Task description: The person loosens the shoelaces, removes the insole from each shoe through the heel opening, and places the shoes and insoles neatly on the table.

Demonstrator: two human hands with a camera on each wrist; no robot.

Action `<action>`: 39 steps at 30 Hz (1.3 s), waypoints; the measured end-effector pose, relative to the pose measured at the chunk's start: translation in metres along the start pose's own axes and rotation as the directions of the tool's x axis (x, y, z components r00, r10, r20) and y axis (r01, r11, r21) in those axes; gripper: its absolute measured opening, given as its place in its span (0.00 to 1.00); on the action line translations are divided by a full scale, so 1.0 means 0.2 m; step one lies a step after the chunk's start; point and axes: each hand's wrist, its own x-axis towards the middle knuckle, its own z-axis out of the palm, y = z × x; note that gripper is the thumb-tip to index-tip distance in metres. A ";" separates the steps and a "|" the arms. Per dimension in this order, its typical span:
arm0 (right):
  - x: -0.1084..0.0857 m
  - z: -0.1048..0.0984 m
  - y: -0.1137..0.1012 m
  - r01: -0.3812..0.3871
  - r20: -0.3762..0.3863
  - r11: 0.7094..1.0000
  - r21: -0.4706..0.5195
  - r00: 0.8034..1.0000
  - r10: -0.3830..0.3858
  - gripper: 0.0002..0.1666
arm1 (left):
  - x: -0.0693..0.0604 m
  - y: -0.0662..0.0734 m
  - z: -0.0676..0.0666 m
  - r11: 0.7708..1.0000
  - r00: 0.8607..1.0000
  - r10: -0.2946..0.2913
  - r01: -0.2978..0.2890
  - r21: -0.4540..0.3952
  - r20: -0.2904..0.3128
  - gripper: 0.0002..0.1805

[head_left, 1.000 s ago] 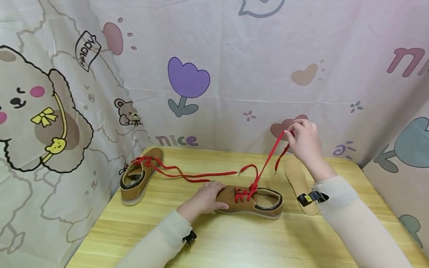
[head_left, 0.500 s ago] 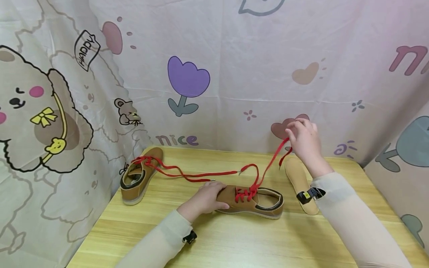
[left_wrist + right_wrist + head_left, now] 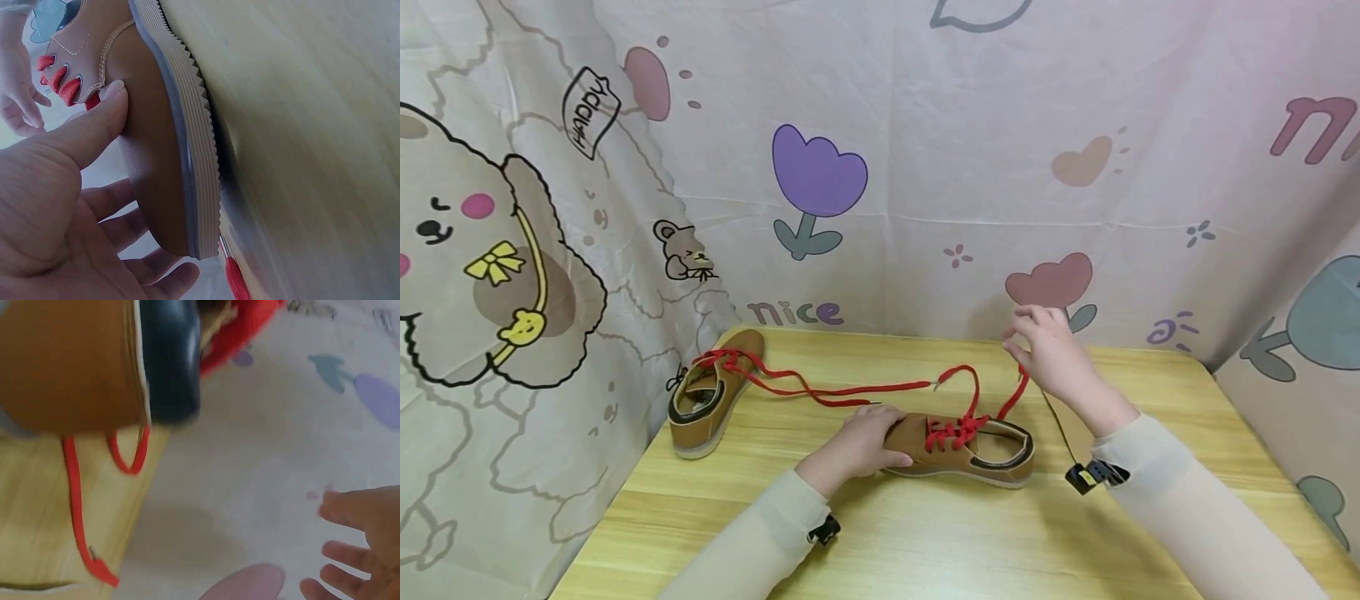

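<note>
My left hand [image 3: 861, 442] grips the toe of a brown shoe [image 3: 951, 468] in the middle of the table. In the left wrist view the thumb presses the upper while the fingers curl round the other side of the toe [image 3: 153, 175]. Red shoelace [image 3: 976, 393] is threaded through the eyelets and gathered at the tongue, its two ends loose behind the shoe. Above and to the right of the shoe hangs my right hand [image 3: 1048, 350], fingers spread and holding nothing. The right wrist view shows those fingers apart from the trailing lace [image 3: 75, 500].
A second brown shoe [image 3: 700, 437] stands at the table's left, its long red laces [image 3: 865, 390] stretching across toward the middle. A tan insole [image 3: 1067, 417] lies at the right, partly covered by my right forearm. A printed curtain [image 3: 925, 167] hangs behind the table [image 3: 940, 542].
My right hand has let go of the red shoelace and moved down and left. The lace has dropped behind the shoe. My left hand keeps its hold on the toe.
</note>
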 end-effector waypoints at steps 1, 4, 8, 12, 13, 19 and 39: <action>-0.01 0.00 -0.02 0.024 0.011 1.000 0.003 1.000 -0.024 0.06 | 0.00 0.00 0.00 1.000 1.000 0.000 0.000 0.002 0.001 0.41; -0.04 0.00 -0.08 0.089 0.045 0.996 0.007 0.995 -0.090 0.05 | 0.00 0.00 0.00 1.000 1.000 -0.001 0.001 -0.003 0.001 0.41; -0.08 -0.01 -0.15 0.149 0.100 0.989 -0.014 0.984 -0.146 0.04 | 0.01 -0.01 0.00 1.000 1.000 -0.005 0.005 0.005 -0.001 0.41; -0.12 0.01 -0.20 0.187 0.138 0.982 0.009 0.973 -0.187 0.04 | 0.01 -0.01 0.00 1.000 1.000 -0.006 0.006 0.007 -0.003 0.41; -0.13 0.01 -0.20 0.194 0.146 0.981 0.018 0.970 -0.195 0.05 | 0.01 -0.01 0.00 1.000 1.000 -0.005 0.005 0.005 -0.003 0.41; -0.17 0.05 -0.23 0.234 0.238 0.970 0.060 0.941 -0.242 0.06 | 0.00 -0.01 0.00 1.000 1.000 -0.004 0.004 0.000 0.000 0.40; -0.19 0.10 -0.18 0.209 0.237 0.974 0.087 0.945 -0.224 0.10 | 0.00 0.00 0.00 1.000 1.000 -0.009 0.009 0.000 0.005 0.41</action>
